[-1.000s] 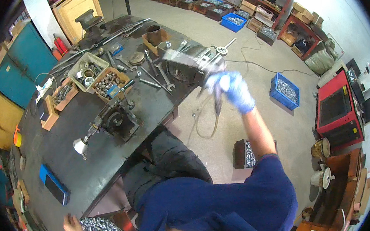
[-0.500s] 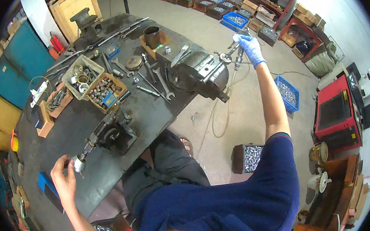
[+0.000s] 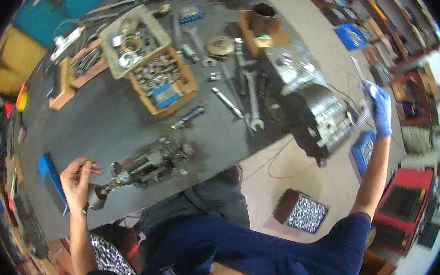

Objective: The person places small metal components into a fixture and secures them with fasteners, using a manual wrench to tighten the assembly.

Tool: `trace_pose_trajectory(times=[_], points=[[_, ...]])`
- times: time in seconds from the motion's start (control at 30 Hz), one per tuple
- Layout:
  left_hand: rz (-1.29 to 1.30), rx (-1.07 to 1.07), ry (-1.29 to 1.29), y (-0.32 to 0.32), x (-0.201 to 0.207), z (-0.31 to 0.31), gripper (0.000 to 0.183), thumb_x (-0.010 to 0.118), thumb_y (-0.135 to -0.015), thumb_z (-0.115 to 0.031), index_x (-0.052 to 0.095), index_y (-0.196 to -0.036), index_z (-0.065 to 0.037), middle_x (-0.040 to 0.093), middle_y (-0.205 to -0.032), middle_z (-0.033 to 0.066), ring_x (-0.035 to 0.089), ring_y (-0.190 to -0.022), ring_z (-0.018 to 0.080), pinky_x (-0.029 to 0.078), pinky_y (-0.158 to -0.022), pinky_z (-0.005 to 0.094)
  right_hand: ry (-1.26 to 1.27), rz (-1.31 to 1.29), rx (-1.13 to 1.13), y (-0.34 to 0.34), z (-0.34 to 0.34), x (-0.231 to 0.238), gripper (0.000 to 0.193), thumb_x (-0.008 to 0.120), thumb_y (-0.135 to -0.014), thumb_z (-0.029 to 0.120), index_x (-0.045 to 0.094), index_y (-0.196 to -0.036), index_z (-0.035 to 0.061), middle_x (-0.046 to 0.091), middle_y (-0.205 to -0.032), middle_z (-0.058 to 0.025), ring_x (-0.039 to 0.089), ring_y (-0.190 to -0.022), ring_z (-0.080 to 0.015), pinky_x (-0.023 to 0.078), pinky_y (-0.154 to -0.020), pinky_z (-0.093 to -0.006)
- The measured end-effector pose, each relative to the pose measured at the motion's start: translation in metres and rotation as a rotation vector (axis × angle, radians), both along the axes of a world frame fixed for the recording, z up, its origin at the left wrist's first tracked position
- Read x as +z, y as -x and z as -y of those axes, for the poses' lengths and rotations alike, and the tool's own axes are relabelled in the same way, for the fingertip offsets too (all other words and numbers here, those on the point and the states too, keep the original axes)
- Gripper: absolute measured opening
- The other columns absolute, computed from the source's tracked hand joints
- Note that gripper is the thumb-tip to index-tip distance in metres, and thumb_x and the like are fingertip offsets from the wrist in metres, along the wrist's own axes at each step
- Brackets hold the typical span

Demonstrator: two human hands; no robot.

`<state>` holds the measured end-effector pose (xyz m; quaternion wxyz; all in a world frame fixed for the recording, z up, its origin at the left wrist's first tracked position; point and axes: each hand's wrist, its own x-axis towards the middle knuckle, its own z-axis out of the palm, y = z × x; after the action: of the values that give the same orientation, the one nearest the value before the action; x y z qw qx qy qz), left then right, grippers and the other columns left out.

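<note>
My bare left hand is beside a round grey metal cup-shaped end of a small bench fixture. Its fingers are bent together past the cup, and whatever lies between them is hidden. On the far side of the bench's right corner, my right hand, in a pale blue glove, is closed round a grey metal tool. A thin light rod sticks up from that tool, and motion blurs its details. The hand is just right of a large dark vise-like machine at the bench edge.
On the dark bench lie a carton of small metal parts, a pale plastic bin, an open-end wrench and a dark metal mug. A box of shiny parts and a thin hose are on the floor.
My view has shifted, bringing the bench closer. My left hand has gone from gripping the cup's front to beside and past it. My right hand has come lower, with the tool still in it.
</note>
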<state>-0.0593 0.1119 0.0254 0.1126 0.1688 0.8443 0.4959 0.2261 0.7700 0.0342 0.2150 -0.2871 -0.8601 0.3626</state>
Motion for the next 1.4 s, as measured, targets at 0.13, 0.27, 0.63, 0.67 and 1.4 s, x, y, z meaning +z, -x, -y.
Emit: trace_pose_trajectory(times=[0.13,0.27,0.63,0.67,1.4], points=[[0.093,0.075,0.055,-0.01,0.012,-0.004,0.012,0.053,-0.086,-0.003,0.058,-0.087,0.008,0.062,-0.076,0.011,0.06,-0.07,0.0157,0.047,-0.067,0.0257,0.077,-0.079,-0.044,-0.016,-0.02,-0.022,0.036,0.046,-0.09,0.024,0.057,-0.111,-0.0026,0.06,-0.102,-0.0108,0.057,-0.091,-0.0197,0.043,-0.085,-0.0329],[-0.089,0.044,0.207,-0.017,0.014,0.002,0.01,0.059,-0.081,-0.004,0.059,-0.08,0.006,0.063,-0.075,0.0115,0.062,-0.071,0.018,0.047,-0.067,0.0282,0.338,-0.08,-0.046,0.005,0.01,-0.005,0.037,0.051,-0.088,0.031,0.058,-0.102,-0.0023,0.059,-0.082,-0.0071,0.058,-0.072,-0.0137,0.048,-0.063,-0.0279],[0.185,0.65,0.305,-0.102,0.065,0.088,0.016,0.058,-0.081,-0.013,0.062,-0.089,0.0,0.062,-0.077,0.0178,0.062,-0.07,0.0302,0.048,-0.062,0.0335,0.456,0.244,-0.019,0.016,-0.023,0.007,0.021,0.057,-0.083,0.026,0.062,-0.078,0.0056,0.059,-0.065,-0.0047,0.052,-0.054,-0.0123,0.041,-0.046,-0.0269],[0.194,0.775,0.35,-0.137,0.066,0.113,0.018,0.057,-0.081,-0.015,0.062,-0.087,0.0,0.063,-0.078,0.0179,0.063,-0.071,0.0285,0.048,-0.064,0.0348,0.491,0.278,-0.071,0.03,-0.012,0.016,0.018,0.058,-0.082,0.022,0.063,-0.075,0.0061,0.058,-0.063,-0.003,0.05,-0.052,-0.0113,0.039,-0.045,-0.028],[1.09,1.975,0.318,-0.638,-0.035,0.079,0.058,0.069,-0.064,-0.024,0.047,-0.114,-0.004,0.06,-0.106,0.0166,0.058,-0.099,0.0295,0.045,-0.085,0.0389,-0.085,0.34,1.135,0.354,0.325,0.217,0.022,0.063,-0.081,0.017,0.065,-0.089,-0.0033,0.06,-0.075,-0.0013,0.05,-0.068,-0.0089,0.043,-0.064,-0.0238]])
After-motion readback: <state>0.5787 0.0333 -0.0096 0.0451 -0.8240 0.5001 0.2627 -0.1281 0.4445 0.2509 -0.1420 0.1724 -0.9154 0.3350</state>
